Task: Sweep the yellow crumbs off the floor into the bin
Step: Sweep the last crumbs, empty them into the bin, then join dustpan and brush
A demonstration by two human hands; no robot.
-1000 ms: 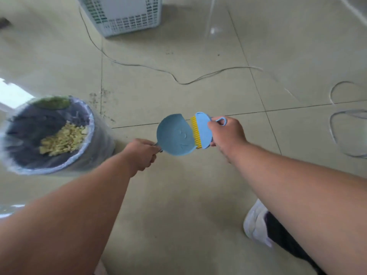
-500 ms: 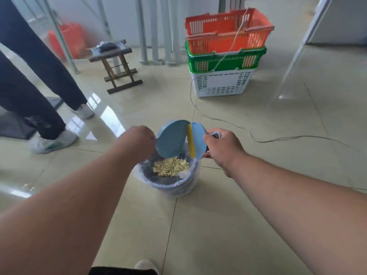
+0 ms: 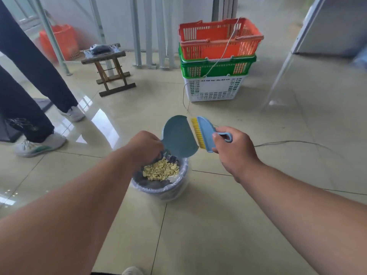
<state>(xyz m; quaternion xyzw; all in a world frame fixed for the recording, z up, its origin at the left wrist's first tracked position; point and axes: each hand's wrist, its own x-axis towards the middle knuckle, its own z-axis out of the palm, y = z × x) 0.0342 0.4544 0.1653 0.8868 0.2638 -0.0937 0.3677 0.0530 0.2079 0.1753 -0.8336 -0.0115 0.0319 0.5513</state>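
A small round bin [image 3: 179, 190] with a dark liner stands on the tiled floor in front of me. A heap of yellow crumbs [image 3: 161, 169] lies inside it. My left hand [image 3: 146, 146] grips the handle of a blue dustpan [image 3: 178, 136], held tilted over the bin's far rim. My right hand [image 3: 233, 150] grips a blue hand brush [image 3: 206, 132] with yellow bristles. The bristles rest against the dustpan's right edge. I see no crumbs on the floor around the bin.
Three stacked baskets, orange [image 3: 219, 39], green [image 3: 216, 66] and white [image 3: 213, 89], stand behind the bin, with a thin cable [image 3: 288, 143] trailing across the floor. A wooden stool [image 3: 111, 70] sits back left. Another person's legs and shoes [image 3: 39, 144] stand at the left.
My view swung from looking down at the floor to facing the bin. The dustpan and brush moved over the bin, and the brush has shifted slightly right along the dustpan's edge.
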